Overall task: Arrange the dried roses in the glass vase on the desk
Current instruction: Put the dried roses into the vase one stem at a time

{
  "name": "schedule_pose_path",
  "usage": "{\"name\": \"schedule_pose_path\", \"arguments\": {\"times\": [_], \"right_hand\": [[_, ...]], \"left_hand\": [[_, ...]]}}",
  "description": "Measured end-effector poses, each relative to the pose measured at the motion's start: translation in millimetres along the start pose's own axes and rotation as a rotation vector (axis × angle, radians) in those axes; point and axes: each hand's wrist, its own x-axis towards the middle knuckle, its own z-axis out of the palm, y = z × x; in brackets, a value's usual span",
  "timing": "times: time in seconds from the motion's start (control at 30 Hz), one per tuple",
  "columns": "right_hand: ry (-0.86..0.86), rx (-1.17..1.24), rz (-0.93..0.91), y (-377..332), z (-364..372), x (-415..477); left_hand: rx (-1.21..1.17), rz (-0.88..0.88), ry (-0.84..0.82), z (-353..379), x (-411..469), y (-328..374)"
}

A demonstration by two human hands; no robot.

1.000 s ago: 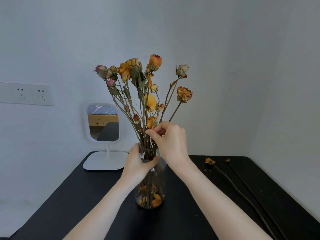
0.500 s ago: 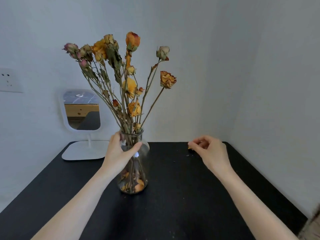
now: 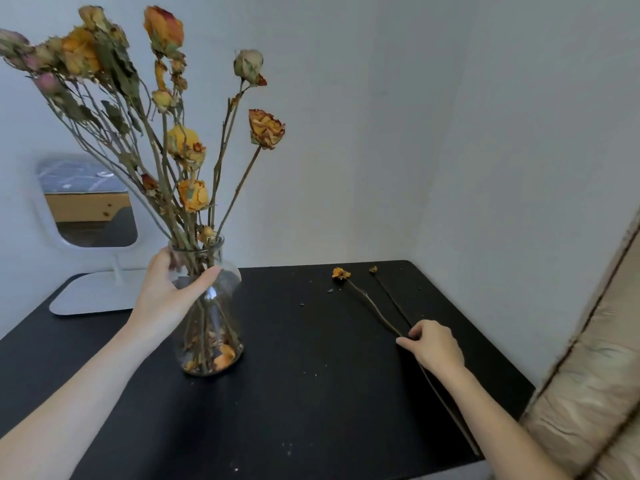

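- black desk [image 3: 311, 403], matte and flat, speckled with pale crumbs and bits of petal to the right of the glass vase [image 3: 221, 299]
- well to the right of the vase, off the desk's edge, a beige quilted cushion thing [image 3: 595, 375], shiny and puffy looking
- right hand [image 3: 434, 344] is down on the desk right of the vase and nearer to me; fingers curled, tips pinching the thin woody stem of a loose rose [image 3: 341, 273]; can't tell if it's lifted at all
- that rose lies flat, small crumpled orange head pointing away, long bent stem running back under the wrist; a second loose stem [image 3: 373, 270], skinnier with a tiny head, lies just beside it, further from the vase
- left hand [image 3: 166, 299] is wrapped round the vase's narrow neck, thumb across the front, fingers behind the glass
- vase stands upright on the desk; clear glass, round belly, flared rim, fallen orange petals piled in the bottom
- dried roses [image 3: 187, 147] fan up out of it; papery yellow, orange and dusty pink heads, shrivelled green leaves, bare twiggy stems
- behind the vase to the left, a white rounded-square mirror [image 3: 90, 209] on a flat base; plain pale wall [image 3: 415, 116] beyond
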Motion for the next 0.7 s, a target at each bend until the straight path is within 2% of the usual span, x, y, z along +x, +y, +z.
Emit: {"name": "schedule_pose_path", "arguments": {"times": [0.17, 0.4, 0.7], "right_hand": [[0.019, -0.017, -0.019, -0.9, 4.5, 6.1], [-0.044, -0.084, -0.024, -12.3, 1.7, 8.4], [-0.029, 0.119, -0.169, -47.4, -12.4, -2.0]], "left_hand": [[0.019, 0.018, -0.001, 0.4, -1.6, 2.9], [0.007, 0.006, -0.005, -0.4, -2.3, 3.1], [-0.005, -0.016, -0.021, -0.8, -3.8, 6.9]]}}
